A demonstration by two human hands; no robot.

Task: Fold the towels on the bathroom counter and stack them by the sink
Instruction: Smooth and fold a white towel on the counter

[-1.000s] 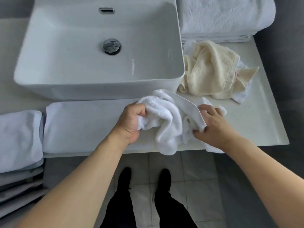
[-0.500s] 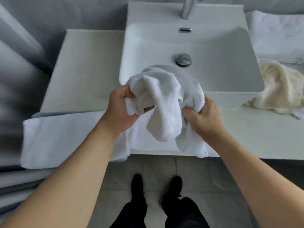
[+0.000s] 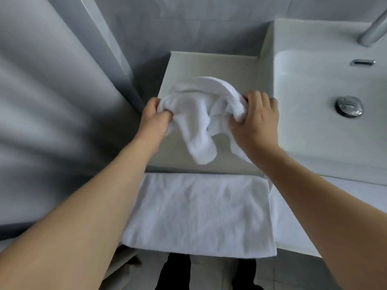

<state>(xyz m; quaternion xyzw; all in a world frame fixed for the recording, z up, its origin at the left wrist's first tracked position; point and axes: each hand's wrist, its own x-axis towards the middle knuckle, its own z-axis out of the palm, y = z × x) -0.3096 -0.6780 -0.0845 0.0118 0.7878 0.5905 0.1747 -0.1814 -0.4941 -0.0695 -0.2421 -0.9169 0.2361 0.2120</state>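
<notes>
A crumpled white towel (image 3: 199,122) hangs bunched between my hands above the bare counter (image 3: 209,65) left of the sink (image 3: 314,122). My left hand (image 3: 155,120) grips its left end in a fist. My right hand (image 3: 255,118) grips its right end, fingers curled over the hemmed edge. A loose tail of the towel droops down between my hands. A second white towel (image 3: 199,212) lies spread flat on the counter's front edge, below my hands.
The white basin has a chrome drain (image 3: 349,106) and a faucet (image 3: 374,30) at the top right. A grey tiled wall (image 3: 62,101) runs close along the left of the counter. The floor and my dark shoes (image 3: 178,271) show below the counter edge.
Both hands have carried the crumpled towel leftwards, from in front of the basin to over the counter left of it. The view swung left, and the cream towel went out of sight.
</notes>
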